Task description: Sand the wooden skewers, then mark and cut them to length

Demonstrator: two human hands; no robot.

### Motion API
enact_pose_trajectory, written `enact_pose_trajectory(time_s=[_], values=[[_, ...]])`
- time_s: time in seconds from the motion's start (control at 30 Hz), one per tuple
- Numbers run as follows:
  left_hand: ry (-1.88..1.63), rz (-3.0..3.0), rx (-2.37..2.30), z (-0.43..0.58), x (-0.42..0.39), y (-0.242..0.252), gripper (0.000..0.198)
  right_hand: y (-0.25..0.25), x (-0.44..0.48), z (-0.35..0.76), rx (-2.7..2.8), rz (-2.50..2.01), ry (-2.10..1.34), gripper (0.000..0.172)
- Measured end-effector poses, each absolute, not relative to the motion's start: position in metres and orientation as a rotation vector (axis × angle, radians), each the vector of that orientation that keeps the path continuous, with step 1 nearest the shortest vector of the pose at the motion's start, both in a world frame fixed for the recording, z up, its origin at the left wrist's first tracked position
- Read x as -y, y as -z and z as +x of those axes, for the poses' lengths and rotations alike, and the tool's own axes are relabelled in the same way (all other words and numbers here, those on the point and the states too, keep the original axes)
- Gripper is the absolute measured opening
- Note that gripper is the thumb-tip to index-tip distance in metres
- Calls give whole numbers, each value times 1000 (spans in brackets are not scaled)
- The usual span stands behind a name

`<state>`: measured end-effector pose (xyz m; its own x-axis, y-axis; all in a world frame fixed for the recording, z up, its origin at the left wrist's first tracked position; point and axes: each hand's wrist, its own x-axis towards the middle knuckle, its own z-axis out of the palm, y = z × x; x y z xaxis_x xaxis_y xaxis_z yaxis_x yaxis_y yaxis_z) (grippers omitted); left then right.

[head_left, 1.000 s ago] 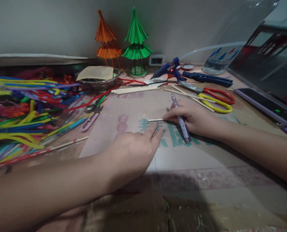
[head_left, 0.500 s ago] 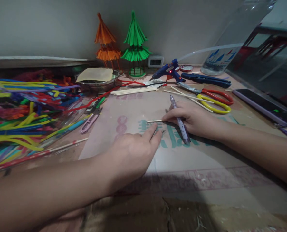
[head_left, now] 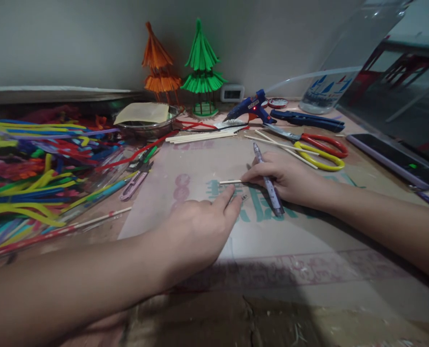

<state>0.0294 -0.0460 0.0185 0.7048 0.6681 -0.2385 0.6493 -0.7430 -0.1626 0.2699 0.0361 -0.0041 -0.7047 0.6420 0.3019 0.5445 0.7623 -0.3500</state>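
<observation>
On a printed sheet, my right hand (head_left: 286, 176) is closed, with a purple patterned pen (head_left: 268, 180) lodged between its fingers. Its thumb and fingertips also rest at the right end of a short pale wooden stick (head_left: 230, 182), which lies flat. My left hand (head_left: 203, 224) comes in from the lower left, palm down. Two of its fingers stretch out and spread a little, their tips just below the stick; whether they touch it I cannot tell. The thumb of that hand is hidden.
Colourful pipe cleaners (head_left: 30, 188) heap at left, near a pink cutter (head_left: 134, 185). Behind stand orange (head_left: 158, 58) and green (head_left: 201, 58) pagoda models, loose sticks (head_left: 201, 137) and a blue glue gun (head_left: 250, 106). Scissors (head_left: 322, 149), a phone (head_left: 395, 159) and a clear bottle (head_left: 330, 82) are at right.
</observation>
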Motion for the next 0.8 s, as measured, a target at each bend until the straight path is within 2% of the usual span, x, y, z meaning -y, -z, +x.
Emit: enact_pose_trajectory(time_s=[0.8], values=[[-359,-2842,1103,28,45,-17,70,4,-37,270,2558,-889,-325,22]])
